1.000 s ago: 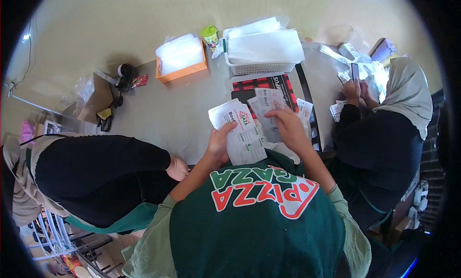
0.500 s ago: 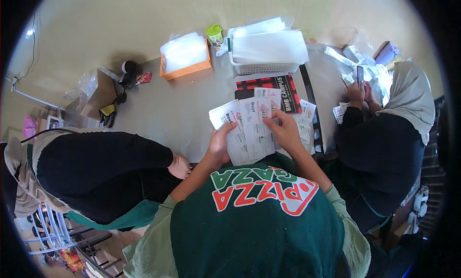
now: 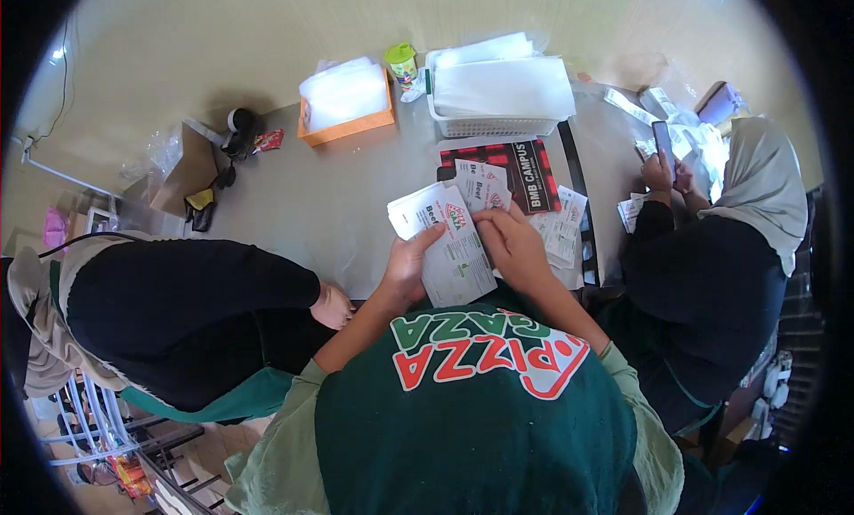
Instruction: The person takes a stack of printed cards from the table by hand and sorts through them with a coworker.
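My left hand (image 3: 412,264) grips a stack of printed white labels (image 3: 454,257), thumb on top, with "Beef" and a red-and-green "Pizza Gaza" logo showing. Close against the stack's right edge, the fingers of my right hand (image 3: 519,248) are closed at the lower edge of more "Beef" labels (image 3: 481,179), which overlap behind the stack. Its fingertips are partly hidden. Other printed labels (image 3: 559,230) lie on the table to the right of my right hand. Beyond the labels is a black and red board (image 3: 536,179) marked "BMB CAMPUS".
On the steel table (image 3: 347,186) stand an orange tray (image 3: 349,131) and a white basket (image 3: 494,126), both holding white sheets, with a green-lidded cup (image 3: 402,61) between. One co-worker (image 3: 178,310) stands left; another (image 3: 712,284) at right holds a phone (image 3: 663,140). An open cardboard box (image 3: 182,173) sits left.
The spread of labels has narrowed into a neater stack in my left hand. My right hand has shifted slightly left and down, its fingers now at the stack's edge.
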The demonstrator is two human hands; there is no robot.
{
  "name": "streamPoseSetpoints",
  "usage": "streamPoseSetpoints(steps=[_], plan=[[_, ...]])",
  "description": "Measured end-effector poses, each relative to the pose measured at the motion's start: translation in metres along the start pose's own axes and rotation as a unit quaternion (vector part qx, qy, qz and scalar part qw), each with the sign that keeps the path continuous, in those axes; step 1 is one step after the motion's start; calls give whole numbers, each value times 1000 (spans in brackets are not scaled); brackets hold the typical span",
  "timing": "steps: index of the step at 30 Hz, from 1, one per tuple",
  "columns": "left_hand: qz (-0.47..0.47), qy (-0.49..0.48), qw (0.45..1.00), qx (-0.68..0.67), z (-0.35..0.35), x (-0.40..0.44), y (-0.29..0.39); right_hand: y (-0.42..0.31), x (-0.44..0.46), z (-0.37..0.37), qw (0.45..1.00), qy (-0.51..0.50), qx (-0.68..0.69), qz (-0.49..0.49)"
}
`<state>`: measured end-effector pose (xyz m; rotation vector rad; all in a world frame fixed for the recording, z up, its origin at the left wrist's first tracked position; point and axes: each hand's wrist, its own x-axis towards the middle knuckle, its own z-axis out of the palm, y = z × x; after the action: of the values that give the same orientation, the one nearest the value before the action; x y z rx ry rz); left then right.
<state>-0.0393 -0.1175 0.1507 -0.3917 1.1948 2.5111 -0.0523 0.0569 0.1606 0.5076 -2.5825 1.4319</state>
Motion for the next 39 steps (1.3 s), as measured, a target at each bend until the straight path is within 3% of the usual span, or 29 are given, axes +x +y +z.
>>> streamPoseSetpoints(steps=[4, 7, 9, 13, 22, 25, 27, 29, 32, 34, 37, 39], plan=[[-15, -2, 1000, -5, 3, -2, 2, 6, 3, 9, 999, 21, 31, -5], [-40, -27, 997, -56, -10, 3, -4, 12, 4, 9, 991, 8, 101, 83], [-66, -46, 991, -109, -16, 7, -7, 17, 4, 7, 991, 23, 95, 89], [-49, -13, 996, -78, -15, 5, -5, 32, 6, -1, 988, 18, 72, 137], [-18, 4, 1000, -3, -6, 4, -2, 50, 2, 5, 980, -28, 138, 140], [-7, 1, 1000, -20, -8, 6, -4, 83, 1, 1, 979, 78, 119, 149], [-11, -5, 999, -31, -10, 5, -3, 56, 6, -19, 974, 95, 139, 152], [-14, 1, 999, -40, -14, 7, -5, 33, 11, -26, 977, 145, 124, 95], [-6, -3, 999, -39, -13, 10, -8, 77, 4, -18, 987, 42, -135, -71], [1, -14, 999, -34, -13, 12, -11, 40, 1, -19, 984, 16, -174, 43], [8, -22, 999, -29, -11, 11, -10, 38, -2, -21, 977, 76, -198, -26], [8, -21, 999, -31, -9, 9, -8, 33, -3, -24, 992, 43, -114, 20]])
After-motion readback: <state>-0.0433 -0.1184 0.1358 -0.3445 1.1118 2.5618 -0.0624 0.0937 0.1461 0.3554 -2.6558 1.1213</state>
